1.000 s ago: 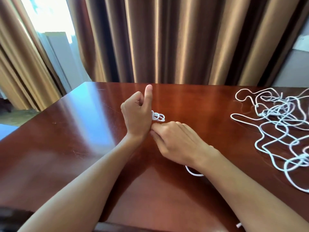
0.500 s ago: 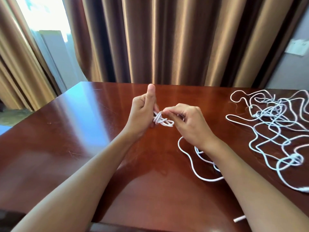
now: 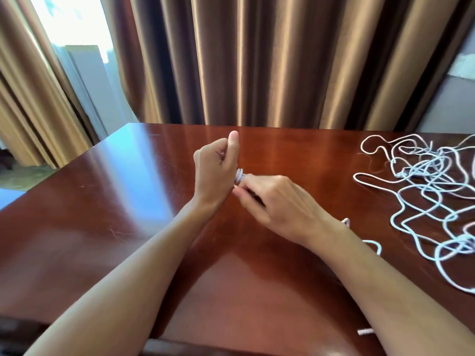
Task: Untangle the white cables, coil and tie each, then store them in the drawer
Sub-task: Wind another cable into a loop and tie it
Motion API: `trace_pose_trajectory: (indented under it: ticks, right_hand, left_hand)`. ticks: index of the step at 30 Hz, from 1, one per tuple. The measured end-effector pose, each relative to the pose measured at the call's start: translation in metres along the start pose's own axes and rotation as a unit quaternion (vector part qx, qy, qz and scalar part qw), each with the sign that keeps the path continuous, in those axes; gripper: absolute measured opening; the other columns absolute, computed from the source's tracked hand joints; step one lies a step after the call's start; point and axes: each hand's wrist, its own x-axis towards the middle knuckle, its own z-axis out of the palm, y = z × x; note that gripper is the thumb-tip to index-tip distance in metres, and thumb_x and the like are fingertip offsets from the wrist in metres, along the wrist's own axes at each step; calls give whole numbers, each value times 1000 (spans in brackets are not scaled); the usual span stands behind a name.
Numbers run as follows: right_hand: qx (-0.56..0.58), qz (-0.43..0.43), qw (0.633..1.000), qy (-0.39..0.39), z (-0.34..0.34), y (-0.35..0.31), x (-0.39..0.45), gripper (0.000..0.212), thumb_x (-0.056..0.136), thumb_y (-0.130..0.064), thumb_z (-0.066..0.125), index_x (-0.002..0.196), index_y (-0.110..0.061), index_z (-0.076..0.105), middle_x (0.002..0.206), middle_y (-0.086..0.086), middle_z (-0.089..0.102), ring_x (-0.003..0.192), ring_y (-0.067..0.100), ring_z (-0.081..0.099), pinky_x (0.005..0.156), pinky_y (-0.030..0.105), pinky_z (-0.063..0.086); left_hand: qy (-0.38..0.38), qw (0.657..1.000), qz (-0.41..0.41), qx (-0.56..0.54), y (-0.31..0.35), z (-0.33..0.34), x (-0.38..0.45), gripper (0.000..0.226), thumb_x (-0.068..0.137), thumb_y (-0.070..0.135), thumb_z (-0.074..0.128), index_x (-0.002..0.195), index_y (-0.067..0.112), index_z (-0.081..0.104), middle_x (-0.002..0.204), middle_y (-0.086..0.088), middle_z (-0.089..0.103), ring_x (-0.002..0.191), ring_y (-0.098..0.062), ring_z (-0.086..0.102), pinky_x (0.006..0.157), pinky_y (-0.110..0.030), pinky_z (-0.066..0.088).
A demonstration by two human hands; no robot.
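While my left hand (image 3: 217, 173) stands upright over the middle of the table (image 3: 144, 191), thumb pointing up and fingers curled round a small coil of white cable (image 3: 239, 177), my right hand (image 3: 276, 201) sits just beside it on the right, fingertips pinching the strand where it meets the coil. Only a sliver of the coil shows, between the heel of my left thumb and my right fingertips; how many turns it has I cannot tell.

What the coming wrap depends on, as I judge it, is where the loose length lies. It runs from the coil away under my right palm toward the near right of the table, coming out again as a loose tail (image 3: 372, 244) beside my right wrist, and what looks like its free end (image 3: 365, 338) lies at the near edge. So the slack lies on my right hand's side, and that hand should draw it round while the left simply keeps the coil steady.

Well apart, along the right edge, the tangled heap of cables (image 3: 431, 191) sprawls, untouched by either hand. I judge this first coil only partly wound. No drawer is in view.
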Motion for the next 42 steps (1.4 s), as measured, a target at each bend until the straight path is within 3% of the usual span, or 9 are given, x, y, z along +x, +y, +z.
trace_pose_trajectory:
  ticks: [3,7,12,16,19,26,35,39,42]
  right_hand:
    - [59,31,997,50,-10,10,3,29,104,-39,49,90,-17,62,83,-12,67,76,12,65,68,34,51]
    - [139,73,985,74,-10,23,4,27,101,-36,59,85,-15,64,73,-11,62,64,5,57,61,19,42]
    - [178,93,975,97,-10,27,2,21,100,-38,55,87,-23,62,71,-11,60,60,5,53,58,15,37]
    - [95,90,991,11,1,29,-2,14,106,-28,48,102,-27,62,78,-19,61,70,9,56,67,37,48]
    - [11,94,995,-36,3,18,-2,19,108,-35,38,112,-28,55,99,-4,71,91,34,67,71,46,51]
    - [-50,44,991,-112,6,-14,0,22,109,-32,37,108,-14,50,98,14,71,91,43,65,70,46,45]
    - [-175,-48,979,89,-4,8,3,33,104,-33,42,96,-15,68,82,0,67,63,26,68,41,38,47]
    - [-56,9,993,106,-15,22,1,38,102,-46,46,97,-19,73,83,-1,66,69,24,66,55,45,52]
    - [3,42,997,72,-15,30,0,37,103,-50,45,101,-24,72,85,-4,69,74,21,66,62,45,52]
  left_hand:
    - [-90,996,11,-11,0,-1,0,60,105,25,48,53,-1,35,43,-13,38,45,-4,31,45,-31,26]
    - [-253,964,-27,-75,6,-2,-4,56,106,26,47,57,-2,47,51,-1,43,52,-7,38,46,-25,30]
    - [-202,954,-115,-191,17,-1,-5,60,107,28,43,49,14,44,38,-2,46,32,-12,40,36,-20,29]
    - [-123,934,-195,-271,19,0,-4,62,107,34,41,49,12,41,34,-7,40,26,-17,37,34,-18,26]
    - [-56,926,-237,-289,17,4,-4,66,107,35,42,44,17,42,34,-7,37,26,-16,33,35,-17,27]
    - [60,983,-135,-106,-5,4,0,63,107,27,44,51,-1,46,43,-9,49,40,-13,45,45,-28,36]
    - [-96,993,59,31,-3,-4,3,55,105,19,50,54,12,30,42,13,28,44,-5,29,49,-16,23]
    - [-214,976,16,-42,6,-6,4,54,106,20,49,55,18,30,51,15,26,50,-3,24,47,-19,22]
    - [-224,964,-53,-132,13,-6,-1,56,107,21,45,51,16,36,40,10,38,38,-5,34,38,-18,27]
